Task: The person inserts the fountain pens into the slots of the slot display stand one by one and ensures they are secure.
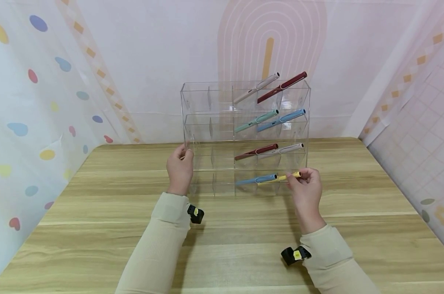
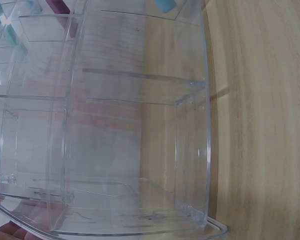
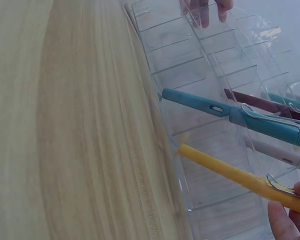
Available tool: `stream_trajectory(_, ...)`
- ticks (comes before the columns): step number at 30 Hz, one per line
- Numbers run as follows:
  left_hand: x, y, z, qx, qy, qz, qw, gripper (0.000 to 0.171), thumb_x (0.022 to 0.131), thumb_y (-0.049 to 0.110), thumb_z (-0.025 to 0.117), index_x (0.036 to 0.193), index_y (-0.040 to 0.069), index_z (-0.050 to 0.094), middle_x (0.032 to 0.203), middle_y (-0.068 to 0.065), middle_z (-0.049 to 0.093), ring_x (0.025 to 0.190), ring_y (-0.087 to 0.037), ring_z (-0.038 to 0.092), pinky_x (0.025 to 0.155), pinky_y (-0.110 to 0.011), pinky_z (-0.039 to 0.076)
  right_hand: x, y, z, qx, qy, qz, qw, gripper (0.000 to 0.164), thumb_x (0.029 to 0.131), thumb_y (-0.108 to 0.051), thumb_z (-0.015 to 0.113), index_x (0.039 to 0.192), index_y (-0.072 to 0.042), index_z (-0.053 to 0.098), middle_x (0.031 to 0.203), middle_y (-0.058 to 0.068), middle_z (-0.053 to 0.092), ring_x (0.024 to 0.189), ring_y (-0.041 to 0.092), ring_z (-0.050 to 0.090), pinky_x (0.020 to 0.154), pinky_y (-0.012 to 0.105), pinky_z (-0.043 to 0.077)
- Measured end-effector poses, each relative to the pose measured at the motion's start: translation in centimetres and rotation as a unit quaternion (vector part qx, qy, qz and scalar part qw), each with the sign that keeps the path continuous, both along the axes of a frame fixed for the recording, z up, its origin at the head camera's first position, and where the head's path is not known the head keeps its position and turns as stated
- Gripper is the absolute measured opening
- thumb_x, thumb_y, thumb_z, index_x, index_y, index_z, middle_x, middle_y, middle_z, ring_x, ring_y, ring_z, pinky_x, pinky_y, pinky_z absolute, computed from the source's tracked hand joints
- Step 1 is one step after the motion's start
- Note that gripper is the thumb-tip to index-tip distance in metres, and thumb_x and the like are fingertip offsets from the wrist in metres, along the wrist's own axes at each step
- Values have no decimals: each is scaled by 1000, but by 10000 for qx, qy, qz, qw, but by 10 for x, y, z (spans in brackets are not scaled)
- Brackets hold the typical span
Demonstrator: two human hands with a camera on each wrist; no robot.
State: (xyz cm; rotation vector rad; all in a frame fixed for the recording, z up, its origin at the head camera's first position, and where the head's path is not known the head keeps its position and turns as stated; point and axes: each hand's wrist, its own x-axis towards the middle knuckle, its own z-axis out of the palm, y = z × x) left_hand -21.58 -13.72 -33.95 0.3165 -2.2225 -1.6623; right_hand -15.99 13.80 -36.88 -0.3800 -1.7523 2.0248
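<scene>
A clear acrylic pen rack (image 1: 223, 163) with four tiers stands on the table. At its left side wall, my left hand (image 1: 180, 168) grips the edge with thumb and fingers. My right hand (image 1: 307, 190) pinches the cap end of a yellow pen (image 3: 225, 171), which lies slanted in the bottom tier at the right. Beside that pen rests a blue pen (image 1: 256, 179). Above them sit a dark red pen (image 1: 256, 152) and a pale grey pen (image 1: 286, 149), then a green pen (image 1: 256, 121) and a light blue pen (image 1: 282, 120).
The top tier holds another pale pen (image 1: 256, 87) and another dark red pen (image 1: 282, 87). Black wrist cameras sit at both cuffs. Behind the wooden table (image 1: 236, 253) hangs a patterned cloth (image 1: 152, 53), with more cloth at both sides.
</scene>
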Motion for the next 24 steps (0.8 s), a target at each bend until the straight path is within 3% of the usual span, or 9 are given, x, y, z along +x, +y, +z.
stream_trajectory(16,-1,0,0,-9,-37,-15,10000,39,96,18,45,130,10,61,116,-15,63,109,-24,56,77,-32,42,7,1,1,40,-152,79,9998,27,84,13,62,99,1,44,92,5,44,73,3,54,63,14,50)
stream_trajectory(24,-1,2,1,62,-65,-36,10000,38,97,18,46,130,10,61,117,-15,63,105,-23,54,77,-33,42,13,11,2,585,-297,59,9978,29,86,3,64,109,2,47,99,3,48,81,3,54,69,11,48)
